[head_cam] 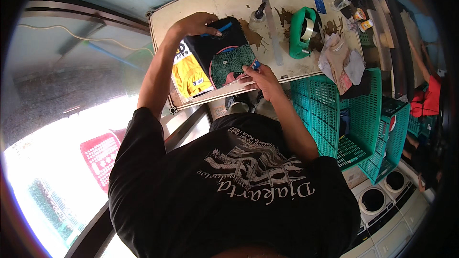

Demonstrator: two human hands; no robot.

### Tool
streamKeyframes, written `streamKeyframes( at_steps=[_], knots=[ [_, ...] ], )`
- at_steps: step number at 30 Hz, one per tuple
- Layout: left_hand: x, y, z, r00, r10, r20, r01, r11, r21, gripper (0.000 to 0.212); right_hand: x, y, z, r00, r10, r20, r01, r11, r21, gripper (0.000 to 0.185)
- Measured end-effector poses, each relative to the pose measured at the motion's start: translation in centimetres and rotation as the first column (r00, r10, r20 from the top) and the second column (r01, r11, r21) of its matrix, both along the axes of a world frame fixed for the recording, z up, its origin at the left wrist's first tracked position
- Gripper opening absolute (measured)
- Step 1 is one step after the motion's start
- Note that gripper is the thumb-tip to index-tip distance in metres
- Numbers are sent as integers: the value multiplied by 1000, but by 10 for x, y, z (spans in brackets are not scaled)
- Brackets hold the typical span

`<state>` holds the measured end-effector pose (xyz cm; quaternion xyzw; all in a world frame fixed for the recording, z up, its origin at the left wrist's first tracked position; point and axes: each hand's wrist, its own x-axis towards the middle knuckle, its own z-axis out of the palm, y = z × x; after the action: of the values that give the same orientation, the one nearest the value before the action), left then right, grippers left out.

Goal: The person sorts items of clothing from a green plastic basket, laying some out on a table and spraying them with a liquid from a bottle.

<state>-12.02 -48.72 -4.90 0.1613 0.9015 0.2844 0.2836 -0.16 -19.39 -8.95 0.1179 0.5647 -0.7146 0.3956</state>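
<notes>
A folded black shirt with a green dinosaur-head print lies on the worn table, partly over a yellow garment with a printed neck label. My left hand rests at the shirt's far left corner, thumb on the cloth near a blue stripe. At the shirt's near right edge, my right hand has its thumb and fingers around the fabric by the print. Whether the left fingers pinch the cloth cannot be told.
A pump bottle, a metal ruler and a green tape dispenser stand or lie right of the shirt. Crumpled beige clothes hang over the table's right edge above green plastic baskets. Farther right are people and front-loading machines.
</notes>
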Motion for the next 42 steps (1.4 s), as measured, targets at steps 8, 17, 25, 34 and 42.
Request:
streamKeyframes(
  at_steps=[8,17,25,34,42],
  knots=[
    [22,5,-33,961,234,-149,-239,971,-13,46,-9,6,-34,919,219,-328,-22,858,513,35],
    [24,12,-36,884,221,-412,-206,975,81,26,-21,19,-50,774,291,-563,43,862,505,31],
    [36,27,-29,840,314,-442,-290,949,123,24,-26,26,-42,768,272,-580,32,889,458,23],
    [33,27,-38,794,234,-561,-228,970,81,22,-29,26,-57,789,268,-553,28,884,467,26],
    [36,28,-43,721,199,-664,-194,977,83,21,-24,36,-50,773,286,-567,10,887,461,28]
  ],
)
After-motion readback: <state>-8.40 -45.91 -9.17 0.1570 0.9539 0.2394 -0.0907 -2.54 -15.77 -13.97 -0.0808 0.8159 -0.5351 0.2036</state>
